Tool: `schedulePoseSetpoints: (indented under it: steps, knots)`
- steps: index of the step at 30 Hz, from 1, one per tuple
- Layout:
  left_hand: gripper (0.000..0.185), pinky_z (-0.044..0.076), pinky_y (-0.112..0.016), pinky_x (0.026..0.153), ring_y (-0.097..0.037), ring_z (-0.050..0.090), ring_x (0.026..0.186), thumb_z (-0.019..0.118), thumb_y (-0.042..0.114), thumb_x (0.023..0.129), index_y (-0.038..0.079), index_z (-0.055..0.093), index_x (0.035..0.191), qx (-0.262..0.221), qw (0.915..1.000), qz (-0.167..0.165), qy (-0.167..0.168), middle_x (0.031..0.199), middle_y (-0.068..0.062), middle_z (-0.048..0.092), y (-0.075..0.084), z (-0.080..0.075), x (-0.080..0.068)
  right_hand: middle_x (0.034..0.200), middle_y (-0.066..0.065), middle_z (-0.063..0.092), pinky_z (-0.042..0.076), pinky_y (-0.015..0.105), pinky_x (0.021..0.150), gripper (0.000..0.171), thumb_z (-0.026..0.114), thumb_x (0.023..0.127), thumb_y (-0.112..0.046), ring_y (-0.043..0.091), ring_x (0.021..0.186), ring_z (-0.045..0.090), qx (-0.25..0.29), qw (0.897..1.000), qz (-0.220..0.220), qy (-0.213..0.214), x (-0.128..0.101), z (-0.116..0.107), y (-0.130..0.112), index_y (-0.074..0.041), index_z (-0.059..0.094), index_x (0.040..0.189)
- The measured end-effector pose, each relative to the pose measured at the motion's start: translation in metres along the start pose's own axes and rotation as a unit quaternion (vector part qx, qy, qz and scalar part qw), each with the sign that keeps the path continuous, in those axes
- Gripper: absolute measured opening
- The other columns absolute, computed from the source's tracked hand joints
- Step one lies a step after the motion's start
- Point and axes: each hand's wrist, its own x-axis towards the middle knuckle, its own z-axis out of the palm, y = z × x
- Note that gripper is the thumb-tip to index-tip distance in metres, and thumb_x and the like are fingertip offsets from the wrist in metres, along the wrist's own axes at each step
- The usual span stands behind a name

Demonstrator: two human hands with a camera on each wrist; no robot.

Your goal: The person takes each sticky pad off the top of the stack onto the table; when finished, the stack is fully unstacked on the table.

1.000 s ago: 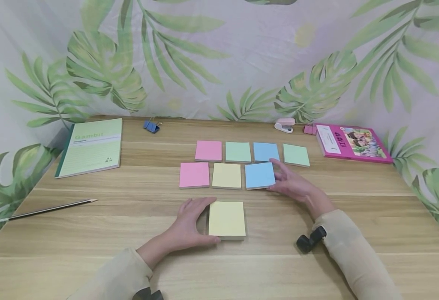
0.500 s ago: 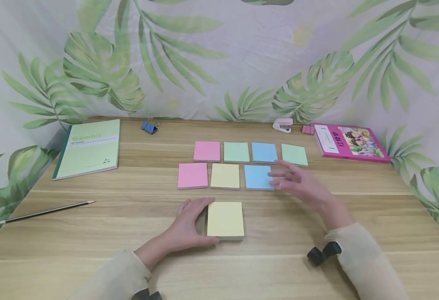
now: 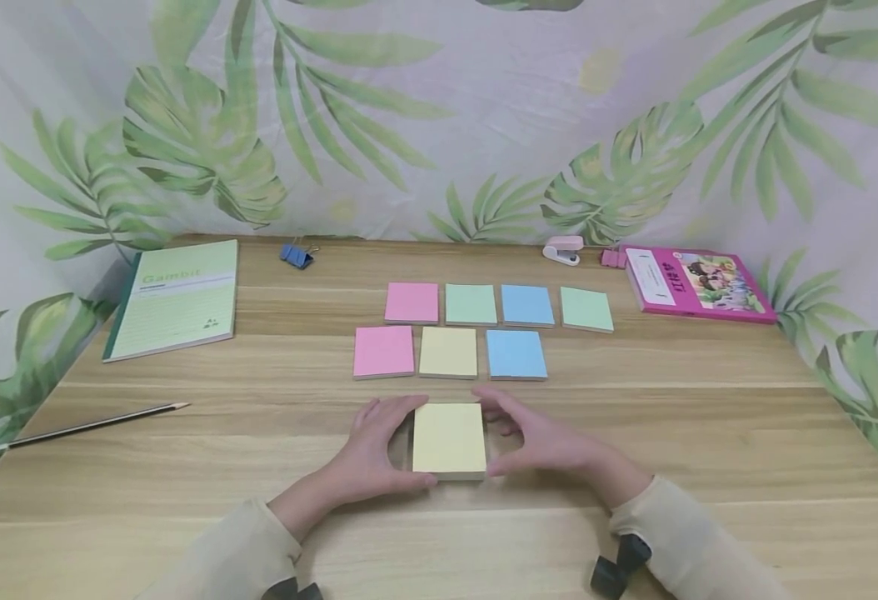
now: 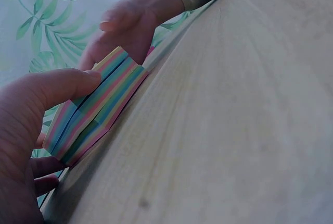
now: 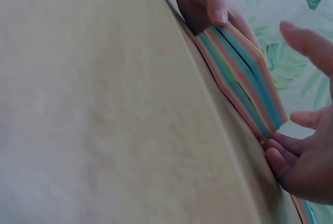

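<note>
A thick stack of sticky notes (image 3: 449, 440), yellow on top, lies near the middle of the wooden table. Its sides show pink, blue, green and yellow layers in the left wrist view. My left hand (image 3: 371, 450) grips the stack from the left, thumb on the near side and fingers at the far left corner. On the right, my right hand (image 3: 540, 437) has its fingers spread around the stack's right edge. The right wrist view shows the right thumb (image 5: 307, 44) away from the layers, with the lower fingertips (image 5: 281, 161) right at a bottom corner.
Beyond the stack lie a front row of pink (image 3: 383, 350), yellow (image 3: 448, 352) and blue (image 3: 516, 354) sticky-note pads and a back row of several more. A pencil (image 3: 90, 427) and notebook (image 3: 172, 296) lie left; a binder clip (image 3: 296, 256), stapler (image 3: 562, 250) and pink book (image 3: 697, 283) stand farther back.
My right hand has let go of the blue pad in the front row, leaving it straighter, and come back to the stack's right side. The left hand stays on the stack.
</note>
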Motion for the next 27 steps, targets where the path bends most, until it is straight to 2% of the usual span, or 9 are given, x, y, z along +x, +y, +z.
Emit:
schedulePoseSetpoints:
  steps: [6, 13, 15, 18, 22, 24, 27]
  knots:
    - [0.091, 0.006, -0.047, 0.098, -0.023, 0.032, 0.117, 0.072, 0.050, 0.057, 0.007, 0.037, 0.128, 0.007, 1.0000, 0.003, 0.004, 0.125, -0.005, 0.042, -0.001, 0.000, -0.001, 0.124, -0.002, 0.031, 0.030, 0.032, 0.093, 0.094, 0.076, 0.064, -0.032, 0.014, 0.111, 0.032, -0.070, 0.997, 0.017, 0.033, 0.001, 0.011, 0.002, -0.016, 0.019, 0.137]
    - [0.091, 0.006, -0.046, 0.099, -0.022, 0.032, 0.116, 0.073, 0.049, 0.056, 0.007, 0.037, 0.128, 0.005, 1.0000, 0.002, 0.004, 0.124, -0.005, 0.042, 0.000, -0.001, -0.001, 0.125, -0.002, 0.030, 0.027, 0.038, 0.094, 0.097, 0.075, 0.059, -0.043, 0.013, 0.113, 0.026, -0.163, 0.985, 0.008, 0.056, 0.001, 0.017, 0.004, -0.014, 0.022, 0.135]
    - [0.090, 0.006, -0.046, 0.099, -0.022, 0.032, 0.116, 0.073, 0.049, 0.057, 0.008, 0.037, 0.128, 0.005, 1.0000, 0.002, 0.004, 0.124, -0.005, 0.043, -0.001, -0.001, -0.001, 0.124, -0.004, 0.031, 0.027, 0.037, 0.093, 0.094, 0.075, 0.059, -0.043, 0.012, 0.113, 0.026, -0.172, 0.983, 0.009, 0.061, 0.002, 0.018, 0.003, -0.015, 0.024, 0.134]
    - [0.090, 0.006, -0.046, 0.098, -0.022, 0.032, 0.116, 0.073, 0.050, 0.057, 0.008, 0.037, 0.128, 0.005, 1.0000, 0.004, 0.004, 0.124, -0.004, 0.043, -0.001, 0.000, 0.000, 0.120, -0.003, 0.033, 0.028, 0.036, 0.092, 0.087, 0.076, 0.061, -0.034, 0.012, 0.110, 0.029, -0.137, 0.989, 0.008, 0.061, 0.001, 0.017, 0.002, -0.014, 0.027, 0.131]
    - [0.090, 0.006, -0.046, 0.098, -0.021, 0.033, 0.116, 0.073, 0.048, 0.056, 0.007, 0.038, 0.127, 0.001, 1.0000, 0.006, 0.006, 0.123, -0.003, 0.043, -0.001, 0.001, 0.000, 0.117, 0.003, 0.037, 0.034, 0.035, 0.089, 0.085, 0.076, 0.062, -0.013, 0.016, 0.104, 0.039, -0.030, 0.999, 0.007, 0.033, -0.003, 0.008, 0.000, -0.012, 0.025, 0.130]
    - [0.090, 0.007, -0.047, 0.098, -0.022, 0.032, 0.116, 0.074, 0.048, 0.056, 0.007, 0.038, 0.127, 0.002, 1.0000, 0.006, 0.006, 0.123, -0.004, 0.043, -0.002, 0.001, 0.000, 0.117, 0.010, 0.039, 0.037, 0.036, 0.087, 0.086, 0.073, 0.063, -0.003, 0.021, 0.101, 0.045, 0.032, 0.999, 0.004, 0.012, -0.006, 0.001, -0.001, -0.008, 0.020, 0.131]
    - [0.090, 0.006, -0.047, 0.098, -0.022, 0.031, 0.117, 0.074, 0.048, 0.055, 0.007, 0.038, 0.127, 0.012, 0.9999, -0.002, 0.004, 0.125, -0.005, 0.042, -0.001, 0.002, 0.000, 0.119, 0.019, 0.041, 0.037, 0.038, 0.088, 0.086, 0.068, 0.066, 0.007, 0.029, 0.103, 0.046, 0.110, 0.994, -0.002, -0.012, -0.013, -0.013, 0.000, -0.005, 0.013, 0.132]
